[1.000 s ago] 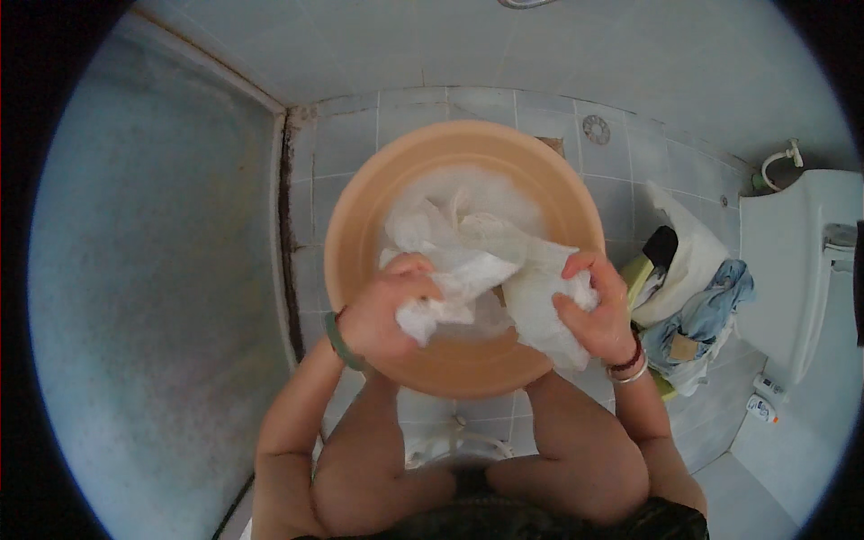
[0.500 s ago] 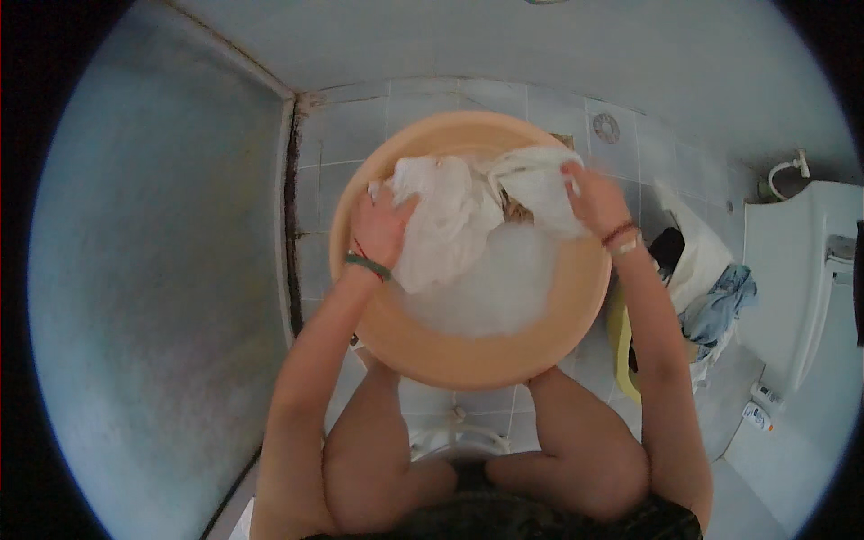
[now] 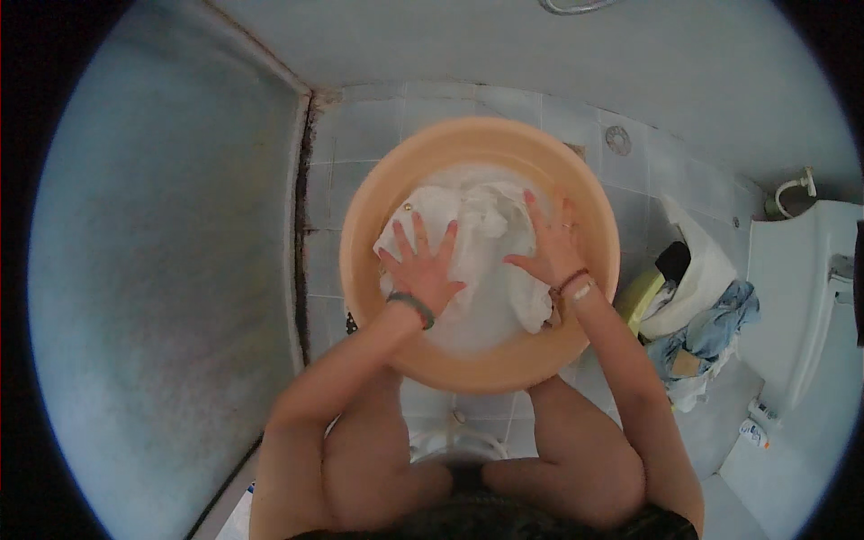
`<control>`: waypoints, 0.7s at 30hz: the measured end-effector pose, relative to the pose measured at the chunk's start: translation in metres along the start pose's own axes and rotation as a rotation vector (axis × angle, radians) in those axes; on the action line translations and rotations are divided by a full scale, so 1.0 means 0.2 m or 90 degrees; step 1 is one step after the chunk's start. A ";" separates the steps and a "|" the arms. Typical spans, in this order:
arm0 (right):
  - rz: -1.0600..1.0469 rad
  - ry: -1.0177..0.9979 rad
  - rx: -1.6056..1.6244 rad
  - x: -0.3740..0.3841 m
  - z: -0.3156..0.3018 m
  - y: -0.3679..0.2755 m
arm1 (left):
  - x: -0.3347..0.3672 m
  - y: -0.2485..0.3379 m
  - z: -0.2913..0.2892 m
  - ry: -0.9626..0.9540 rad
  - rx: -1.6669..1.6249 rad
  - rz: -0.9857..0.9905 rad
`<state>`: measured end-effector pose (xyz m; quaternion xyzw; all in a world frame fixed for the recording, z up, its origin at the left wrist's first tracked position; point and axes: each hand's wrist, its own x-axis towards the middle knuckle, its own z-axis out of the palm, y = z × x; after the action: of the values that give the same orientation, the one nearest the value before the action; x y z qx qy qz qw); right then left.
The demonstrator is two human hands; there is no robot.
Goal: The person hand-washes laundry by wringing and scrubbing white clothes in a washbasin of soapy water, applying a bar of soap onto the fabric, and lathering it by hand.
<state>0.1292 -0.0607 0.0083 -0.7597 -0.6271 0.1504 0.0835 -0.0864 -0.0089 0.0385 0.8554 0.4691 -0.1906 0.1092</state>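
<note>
**Bare left hand and right hand spread over crumpled, wet white fabric in a round, peach-coloured plastic basin**

Head view, looking down: the fabric lies in cloudy whitish water, across the basin's middle, one fold reaching toward its right edge. A hard push could, I judge, slop water over the near edge onto the person's bare legs. Left hand: palm down, fingers fanned toward the far edge. Right hand: beside the right wall, fingers splayed, thumb inward. Neither grips anything; I cannot tell how firmly they touch.

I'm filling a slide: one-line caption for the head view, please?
Left hand and right hand spread open over white cloth and cloudy water in an orange basin.
</note>
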 end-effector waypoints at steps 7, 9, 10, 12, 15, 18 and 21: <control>-0.130 -0.309 -0.206 0.10 0.28 -0.22 | 0.13 0.03 0.31 -0.110 0.024 0.029; -0.125 -0.404 -0.223 0.14 0.29 -0.21 | 0.16 0.00 0.30 -0.187 0.005 0.070; -0.142 -0.401 -0.230 0.16 0.30 -0.20 | 0.18 -0.01 0.30 -0.182 -0.002 0.053; -0.187 -0.352 -0.231 0.17 0.33 -0.17 | 0.22 -0.01 0.33 -0.192 0.005 0.085; -0.160 -0.346 -0.214 0.18 0.32 -0.22 | 0.25 -0.02 0.35 -0.196 -0.114 0.061; -0.096 -0.207 0.011 0.08 0.40 -0.29 | 0.21 -0.06 0.50 -0.167 -0.353 0.123; -0.089 -0.033 0.066 -0.06 0.17 -0.14 | 0.03 0.04 0.23 -0.062 -0.438 0.234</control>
<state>0.0899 -0.0698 -0.0126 -0.7046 -0.6720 0.1958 0.1166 -0.0863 -0.0248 -0.0057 0.8286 0.3389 -0.0402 0.4438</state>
